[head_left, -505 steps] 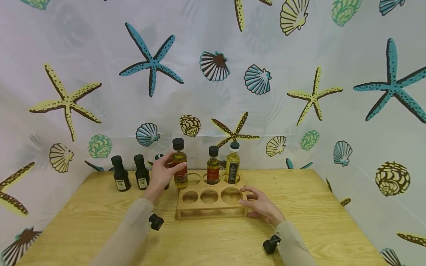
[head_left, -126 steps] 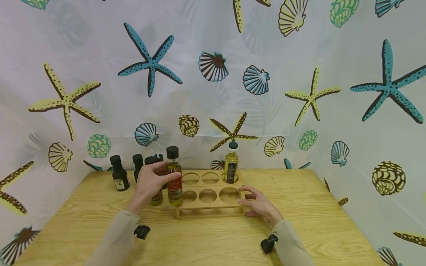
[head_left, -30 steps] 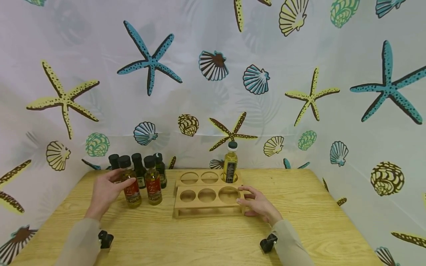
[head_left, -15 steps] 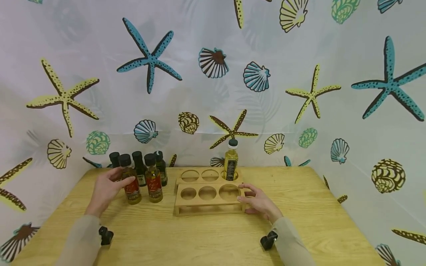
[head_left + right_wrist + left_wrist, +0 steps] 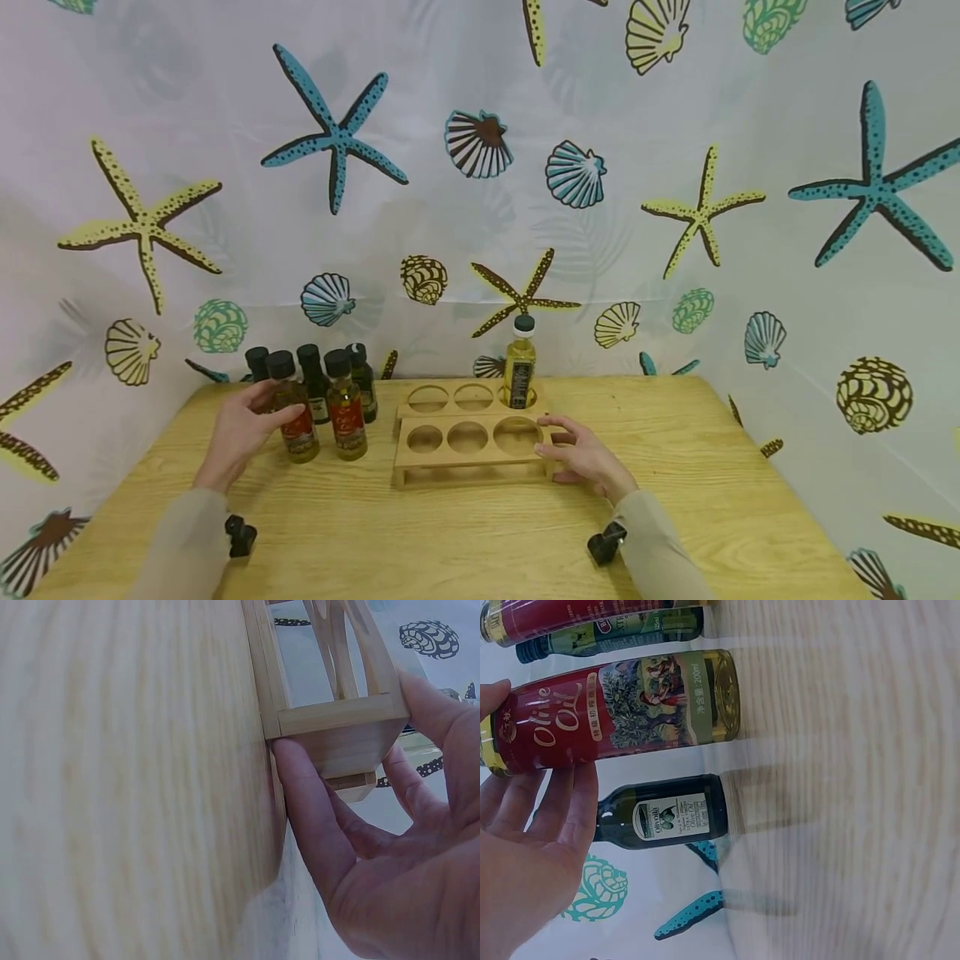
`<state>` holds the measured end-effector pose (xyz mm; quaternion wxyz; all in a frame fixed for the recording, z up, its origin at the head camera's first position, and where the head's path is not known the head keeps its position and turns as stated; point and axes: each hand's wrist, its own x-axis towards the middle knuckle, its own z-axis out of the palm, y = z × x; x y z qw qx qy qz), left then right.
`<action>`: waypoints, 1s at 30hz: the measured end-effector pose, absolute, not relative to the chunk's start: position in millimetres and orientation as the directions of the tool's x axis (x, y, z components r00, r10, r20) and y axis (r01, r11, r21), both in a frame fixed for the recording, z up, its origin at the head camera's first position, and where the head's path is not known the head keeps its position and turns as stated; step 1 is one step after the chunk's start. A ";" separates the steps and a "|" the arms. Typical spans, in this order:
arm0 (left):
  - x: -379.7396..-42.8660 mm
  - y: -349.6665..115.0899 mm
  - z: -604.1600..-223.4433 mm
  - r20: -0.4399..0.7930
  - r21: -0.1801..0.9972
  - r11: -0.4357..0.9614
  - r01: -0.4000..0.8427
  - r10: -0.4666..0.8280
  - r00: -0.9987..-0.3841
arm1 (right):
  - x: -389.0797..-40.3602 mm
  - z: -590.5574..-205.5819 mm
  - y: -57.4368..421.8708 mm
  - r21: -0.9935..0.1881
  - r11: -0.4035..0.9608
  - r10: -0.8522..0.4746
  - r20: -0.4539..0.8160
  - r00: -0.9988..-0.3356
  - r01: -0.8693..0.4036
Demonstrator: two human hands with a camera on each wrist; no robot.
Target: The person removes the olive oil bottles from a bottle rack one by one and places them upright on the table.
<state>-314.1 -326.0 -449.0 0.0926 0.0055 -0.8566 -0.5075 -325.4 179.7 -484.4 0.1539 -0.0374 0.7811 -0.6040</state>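
My left hand (image 5: 238, 425) grips an olive oil bottle (image 5: 298, 429) with a red label and black cap, upright on the table. In the left wrist view, the thumb lies on one side of this bottle (image 5: 622, 712) and the fingers on the other. A second red-label bottle (image 5: 348, 425) stands just right of it. My right hand (image 5: 588, 458) holds the right end of a two-tier wooden bottle rack (image 5: 472, 458). The right wrist view shows thumb and fingers spread around the rack's end panel (image 5: 352, 746). One yellow oil bottle (image 5: 520, 371) stands in the rack's back row, at the right.
Behind the red-label bottles stand dark green bottles, one partly hidden by my left hand, another (image 5: 315, 383) between them and a third (image 5: 363, 383) at the right. A curtain (image 5: 480, 225) printed with starfish and shells encloses the wooden table (image 5: 465, 542).
Since the oldest frame, both red-label bottles have moved from the rack to the table at the left. My left hand followed, while the right stayed on the rack. The last second shows almost no movement.
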 end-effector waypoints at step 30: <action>-311.7 -319.5 -443.5 0.125 0.893 0.450 0.034 -0.174 -0.977 | -329.2 -487.5 181.3 -0.956 0.270 -0.252 -0.185 -0.950 0.115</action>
